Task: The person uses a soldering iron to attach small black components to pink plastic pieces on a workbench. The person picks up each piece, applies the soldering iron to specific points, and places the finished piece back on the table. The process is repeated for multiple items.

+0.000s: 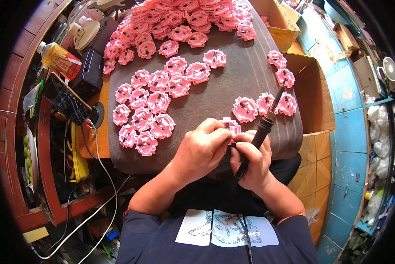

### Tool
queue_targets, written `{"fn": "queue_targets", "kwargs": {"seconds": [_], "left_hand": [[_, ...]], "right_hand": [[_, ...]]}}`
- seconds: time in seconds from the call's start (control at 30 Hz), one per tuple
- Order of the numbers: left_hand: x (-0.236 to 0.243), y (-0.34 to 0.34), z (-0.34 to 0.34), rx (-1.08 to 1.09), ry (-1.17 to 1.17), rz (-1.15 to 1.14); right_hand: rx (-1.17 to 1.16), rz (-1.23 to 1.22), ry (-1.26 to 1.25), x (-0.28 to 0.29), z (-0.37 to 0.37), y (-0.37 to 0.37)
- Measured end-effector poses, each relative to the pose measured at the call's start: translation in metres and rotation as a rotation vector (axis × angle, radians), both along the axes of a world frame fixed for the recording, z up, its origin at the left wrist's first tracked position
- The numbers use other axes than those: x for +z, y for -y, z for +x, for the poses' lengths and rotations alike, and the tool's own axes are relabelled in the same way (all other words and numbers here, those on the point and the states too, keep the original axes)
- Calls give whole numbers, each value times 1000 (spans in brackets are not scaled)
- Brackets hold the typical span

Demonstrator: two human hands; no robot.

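At the near edge of the dark work surface, my left hand is closed, its thumb and fingertips pinched at a small pink plastic part. The near side of that part is hidden by my fingers. My right hand holds a soldering iron with a black handle, its tip slanting up and away to the right. The right thumb and forefinger also meet at the near edge of the pink part; whether they grip it I cannot tell. Just beyond lies another pink part with a dark strip across its middle.
A cluster of pink parts lies left of centre, with a large heap behind it. Cardboard boxes stand to the right. At left are a phone on a stand, a bottle and trailing white cables.
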State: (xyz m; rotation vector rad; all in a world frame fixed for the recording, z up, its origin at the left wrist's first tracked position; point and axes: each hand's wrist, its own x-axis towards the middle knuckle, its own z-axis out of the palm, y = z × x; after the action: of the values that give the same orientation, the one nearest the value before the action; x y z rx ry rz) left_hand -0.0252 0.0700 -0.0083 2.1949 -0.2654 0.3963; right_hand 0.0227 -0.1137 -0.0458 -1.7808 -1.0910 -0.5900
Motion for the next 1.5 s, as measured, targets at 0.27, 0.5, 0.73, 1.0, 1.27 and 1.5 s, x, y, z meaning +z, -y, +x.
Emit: {"fn": "queue_targets", "kwargs": {"seconds": [0.27,0.5,0.73,1.0,1.27,1.5], "left_hand": [[3,1,2,-12,9,25],[8,8,-1,22,-13,54],[11,14,-3,54,-39,86],[14,17,-3,74,-40,95],[14,17,-4,77,-52,88],[14,17,-4,77,-55,72]], "right_hand": [[38,22,-1,12,2,31],[-24,82,-89,35,-10,69],[130,-40,-133,61,-16,80],[173,-10,-116,52,-13,69],[187,-8,-116,50,-11,65],[185,-18,-112,51,-12,65]]}}
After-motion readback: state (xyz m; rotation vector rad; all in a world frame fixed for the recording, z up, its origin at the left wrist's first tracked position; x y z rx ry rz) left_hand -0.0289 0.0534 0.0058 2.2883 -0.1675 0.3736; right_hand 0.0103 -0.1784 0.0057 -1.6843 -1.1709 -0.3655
